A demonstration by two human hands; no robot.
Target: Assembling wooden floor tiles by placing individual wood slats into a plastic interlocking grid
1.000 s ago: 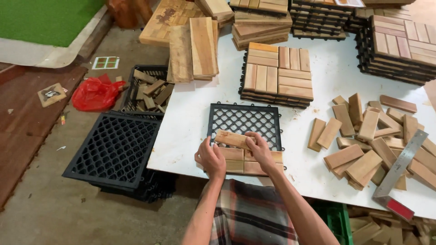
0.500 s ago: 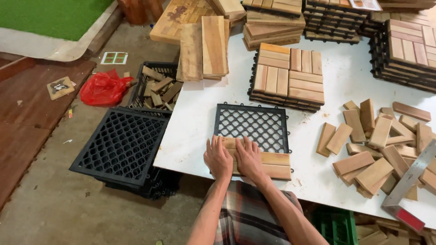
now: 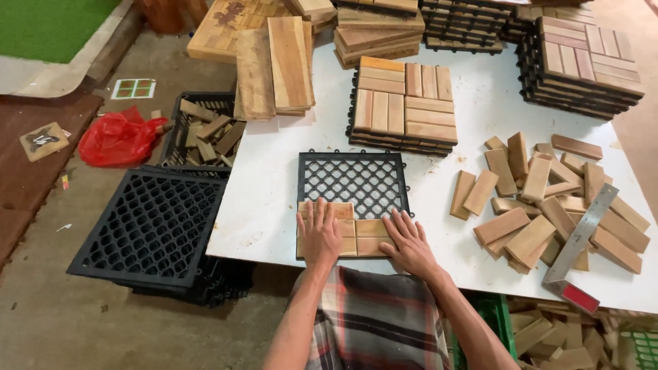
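Now that both hands have spread apart, I see my left hand [image 3: 319, 233] and right hand [image 3: 409, 241] pressing flat, open-palmed, holding nothing, on the wooden slats [image 3: 356, 229] seated along the black grid base's [image 3: 354, 179] near edge on the white surface [image 3: 274, 185].

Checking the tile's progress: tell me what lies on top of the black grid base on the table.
On the black grid base, short wooden slats fill the near edge, with the left hand and right hand pressed flat on them. The far part shows bare mesh. The slat surfaces under the palms are hidden.
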